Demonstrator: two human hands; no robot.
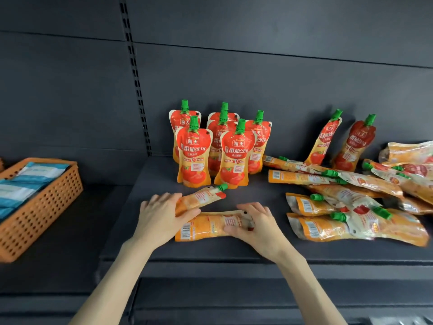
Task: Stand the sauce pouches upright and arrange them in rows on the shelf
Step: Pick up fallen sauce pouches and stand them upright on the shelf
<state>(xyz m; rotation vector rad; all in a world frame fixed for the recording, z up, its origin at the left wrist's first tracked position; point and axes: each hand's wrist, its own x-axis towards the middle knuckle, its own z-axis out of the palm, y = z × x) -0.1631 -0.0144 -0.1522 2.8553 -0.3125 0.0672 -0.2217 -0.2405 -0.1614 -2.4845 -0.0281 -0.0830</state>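
Head camera, looking down at the shelf (150,177): just below the middle of the frame the left hand (160,218) grips the bottom end of one flat-lying pouch (205,197), its fingers (164,199) held close together and curled over the top edge, thumb underneath. That pouch slants up to the right, green cap pointing at the standing pouches. The right hand (254,225) holds a second flat pouch (206,227) lying crosswise just below the first. Its fingers (256,211) are slightly spread and curl over the spout end, and its thumb presses the near face; the barcode end sticks out to the left between the two hands. Directly above, at frame centre, six standing pouches (194,156) are upright in short rows, labels facing out. To the right, two leaning pouches (324,139) tilt against the dark back panel (257,78), and below them a heap of pouches (351,207) lies flat, overlapping, running off the right edge. Far left, well apart from all this, an orange perforated basket (46,207) holds blue-and-white flat packets (28,184).
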